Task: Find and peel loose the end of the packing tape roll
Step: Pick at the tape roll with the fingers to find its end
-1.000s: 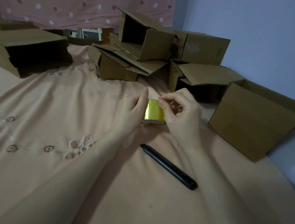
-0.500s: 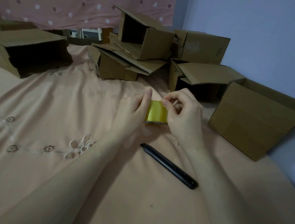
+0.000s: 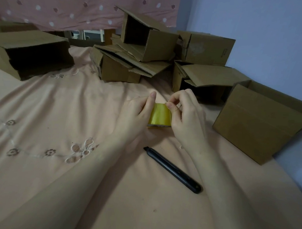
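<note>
- Writing: a dark mark on the side of the far right box [image 3: 205, 48], too small to read. No label legible on the tape.
- Tape roll [image 3: 160, 115]: yellow, glossy, held between both hands just above the cloth, a pale edge showing at its lower side.
- Left hand [image 3: 137, 113]: wrapped round the roll's left side, thumb up along its edge.
- Right hand [image 3: 186, 115]: fingers curled at the roll's upper right corner, thumb and forefinger pinching there. Cannot tell whether a loose end is lifted.
- Black pen-shaped tool [image 3: 172, 170]: lies diagonally on the cloth, near the right forearm, apart from the roll.
- Surface: peach cloth [image 3: 55, 115] with embroidered flowers, creased.
- Room: open cardboard boxes piled behind the hands; one box [image 3: 262, 122] at right against a pale blue wall; pink spotted curtain [image 3: 65, 1] at the back.
</note>
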`<action>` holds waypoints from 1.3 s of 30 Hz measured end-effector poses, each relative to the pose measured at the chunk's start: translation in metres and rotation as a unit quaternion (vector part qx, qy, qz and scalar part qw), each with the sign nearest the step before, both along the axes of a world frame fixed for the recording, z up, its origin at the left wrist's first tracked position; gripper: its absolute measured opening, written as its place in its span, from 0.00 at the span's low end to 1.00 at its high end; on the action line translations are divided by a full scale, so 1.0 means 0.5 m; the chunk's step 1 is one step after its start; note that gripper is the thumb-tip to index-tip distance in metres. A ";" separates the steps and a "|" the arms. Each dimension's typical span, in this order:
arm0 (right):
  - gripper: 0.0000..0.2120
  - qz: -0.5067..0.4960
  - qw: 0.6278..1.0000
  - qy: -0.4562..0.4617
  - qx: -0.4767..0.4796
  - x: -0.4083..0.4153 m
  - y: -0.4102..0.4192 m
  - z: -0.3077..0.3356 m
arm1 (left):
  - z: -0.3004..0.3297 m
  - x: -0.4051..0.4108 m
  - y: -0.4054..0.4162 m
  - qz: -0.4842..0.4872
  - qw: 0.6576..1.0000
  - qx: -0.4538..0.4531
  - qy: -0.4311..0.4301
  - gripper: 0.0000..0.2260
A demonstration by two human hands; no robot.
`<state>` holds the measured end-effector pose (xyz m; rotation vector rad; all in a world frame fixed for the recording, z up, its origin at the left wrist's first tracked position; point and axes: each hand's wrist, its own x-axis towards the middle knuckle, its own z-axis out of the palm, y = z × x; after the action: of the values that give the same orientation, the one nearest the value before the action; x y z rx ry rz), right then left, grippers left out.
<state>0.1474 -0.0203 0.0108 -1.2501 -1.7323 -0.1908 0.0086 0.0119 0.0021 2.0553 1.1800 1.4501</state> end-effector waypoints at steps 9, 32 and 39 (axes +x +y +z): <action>0.05 0.016 1.000 -0.021 -0.003 -0.008 -0.001 -0.001 | 0.002 0.000 -0.005 -0.003 1.000 -0.010 -0.009 0.23; 0.08 0.130 0.978 0.145 -0.073 -0.014 -0.001 -0.004 | 0.006 -0.013 0.010 0.015 0.995 -0.070 -0.066 0.24; 0.11 0.093 0.988 0.115 -0.040 -0.017 -0.003 -0.003 | 0.005 -0.008 0.009 0.001 0.996 -0.068 -0.059 0.23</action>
<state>0.1391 -0.0220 0.0094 -1.1120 -1.6562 0.1283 0.0046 0.0163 0.0046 1.8525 1.1988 1.4294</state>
